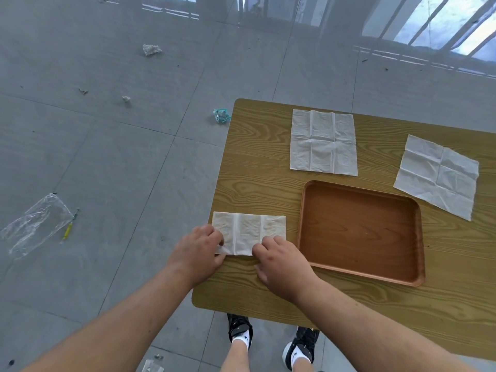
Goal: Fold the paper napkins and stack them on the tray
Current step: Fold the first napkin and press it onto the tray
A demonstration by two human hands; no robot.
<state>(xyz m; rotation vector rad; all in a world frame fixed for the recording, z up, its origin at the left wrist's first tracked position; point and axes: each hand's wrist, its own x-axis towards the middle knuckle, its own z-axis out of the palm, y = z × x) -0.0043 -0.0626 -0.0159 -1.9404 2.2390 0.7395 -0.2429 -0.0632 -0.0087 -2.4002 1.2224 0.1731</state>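
napkin (pixel 248 233) — creased paper | tray (pixel 359 232) — smooth wood | floor (pixel 107 130) glossy

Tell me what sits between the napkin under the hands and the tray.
Only a narrow strip of bare table, seen in the head view; the napkin and tray do not touch.

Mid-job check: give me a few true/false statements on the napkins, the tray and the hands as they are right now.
1. The tray holds no napkins. True.
2. The left hand and right hand both hold the near edge of the folded napkin. True.
3. Three napkins lie fully open on the table. False: only two do, the far napkin and the right napkin; the third is folded.
4. The right napkin overlaps the tray. False: bare table shows between them.
5. The folded napkin lies on the tray. False: it lies on the table, left of the tray.
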